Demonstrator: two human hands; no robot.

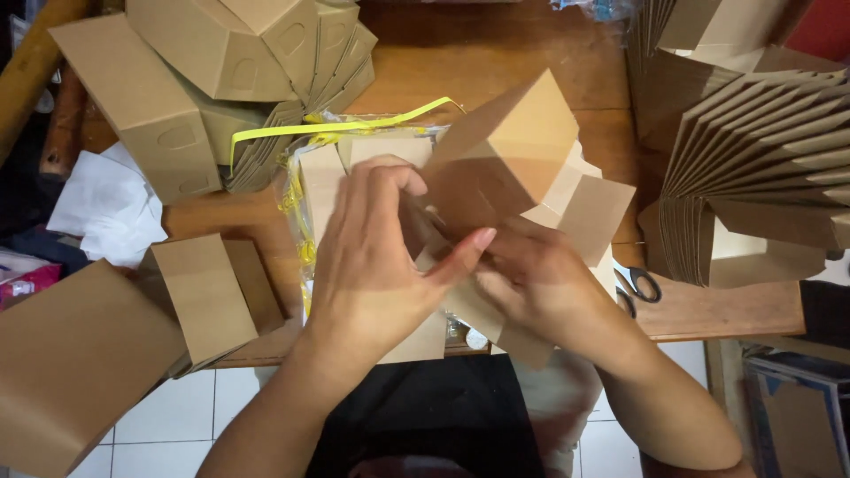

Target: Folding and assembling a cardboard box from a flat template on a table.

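Observation:
A brown cardboard box point(513, 146), partly folded with its flaps loose, is held tilted above the wooden table point(496, 53). My left hand point(376, 257) grips its near-left side, thumb stretched across to the right. My right hand point(540, 283) holds the box's lower flaps from beneath; its fingers are partly hidden by cardboard. Under both hands lies a stack of flat box blanks point(354, 159) in clear plastic with a yellow strap point(345, 127).
Folded boxes point(204, 62) are piled at the back left, and more point(208, 296) lie at the near left. Fanned flat blanks point(761, 159) stand at the right. Scissors point(639, 285) rest near the table's front edge. White paper point(111, 204) lies far left.

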